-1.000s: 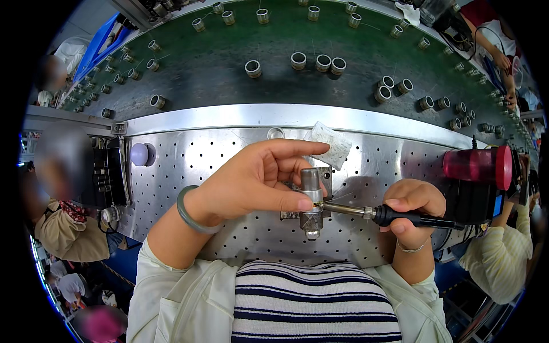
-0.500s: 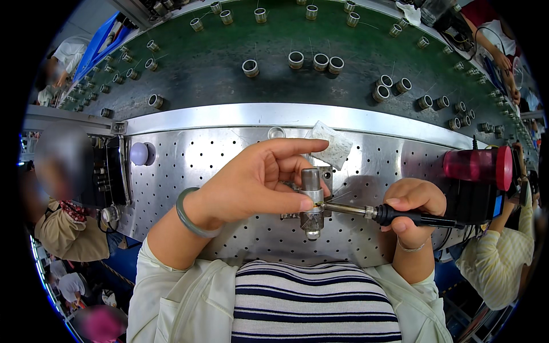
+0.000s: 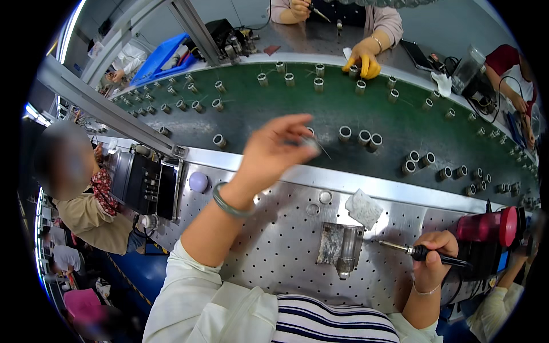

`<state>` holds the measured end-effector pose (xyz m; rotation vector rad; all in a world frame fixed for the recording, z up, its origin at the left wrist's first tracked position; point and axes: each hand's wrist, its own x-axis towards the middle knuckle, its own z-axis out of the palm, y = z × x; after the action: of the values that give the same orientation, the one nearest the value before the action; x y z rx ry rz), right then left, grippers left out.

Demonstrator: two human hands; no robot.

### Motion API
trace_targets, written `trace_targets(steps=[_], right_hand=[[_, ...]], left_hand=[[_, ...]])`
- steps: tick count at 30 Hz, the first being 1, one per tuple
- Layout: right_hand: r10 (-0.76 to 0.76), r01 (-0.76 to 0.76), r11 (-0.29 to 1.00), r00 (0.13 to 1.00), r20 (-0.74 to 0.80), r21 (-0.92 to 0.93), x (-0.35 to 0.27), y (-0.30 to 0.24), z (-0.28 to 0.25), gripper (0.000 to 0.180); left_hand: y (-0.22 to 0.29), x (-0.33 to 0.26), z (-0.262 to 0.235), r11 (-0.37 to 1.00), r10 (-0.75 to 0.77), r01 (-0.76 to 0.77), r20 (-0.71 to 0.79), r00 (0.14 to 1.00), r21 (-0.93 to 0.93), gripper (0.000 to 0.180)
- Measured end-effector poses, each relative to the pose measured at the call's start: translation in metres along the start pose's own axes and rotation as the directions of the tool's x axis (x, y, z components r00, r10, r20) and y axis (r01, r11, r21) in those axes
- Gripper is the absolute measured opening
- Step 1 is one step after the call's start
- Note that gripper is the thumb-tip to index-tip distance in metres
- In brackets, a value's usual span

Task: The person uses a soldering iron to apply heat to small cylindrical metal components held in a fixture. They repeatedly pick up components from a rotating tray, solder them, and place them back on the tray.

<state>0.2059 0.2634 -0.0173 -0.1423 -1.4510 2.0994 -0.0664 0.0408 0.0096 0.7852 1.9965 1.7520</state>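
Left hand (image 3: 273, 153) pinches a blurred metal sleeve (image 3: 310, 145) above the green conveyor belt (image 3: 400, 123), apparently a transfer calling for steady placement; right hand (image 3: 434, 263) grips a soldering iron (image 3: 420, 252).

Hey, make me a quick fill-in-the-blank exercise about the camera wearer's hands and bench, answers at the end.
1. The soldering iron is in the wearer's ____ hand.
2. The wearer's left hand reaches out over the belt, whose colour is ____.
3. The grey-green bangle circles the wearer's ____ wrist.
4. The ball-shaped thing on the perforated metal bench is ____ in colour.

Missing words: right; green; left; purple.
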Motion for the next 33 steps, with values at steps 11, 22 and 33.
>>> trace_targets(steps=[11, 22, 33], right_hand=[[0.091, -0.090, 0.995, 0.995, -0.029, 0.031, 0.001, 0.001, 0.002, 0.026], [0.156, -0.159, 0.987, 0.982, -0.103, -0.018, 0.002, -0.002, 0.000, 0.017], [0.074, -0.089, 0.982, 0.992, -0.098, -0.167, -0.014, -0.035, 0.037, 0.017]], left_hand=[[-0.047, 0.064, -0.120, 0.251, 0.415, 0.043, -0.147, 0.898, 0.967, 0.035], [-0.033, -0.027, 0.003, 0.831, 0.164, -0.031, -0.191, 0.968, 0.555, 0.030], [-0.049, -0.080, 0.007, 0.952, 0.094, -0.003, -0.282, 0.955, 0.307, 0.023]])
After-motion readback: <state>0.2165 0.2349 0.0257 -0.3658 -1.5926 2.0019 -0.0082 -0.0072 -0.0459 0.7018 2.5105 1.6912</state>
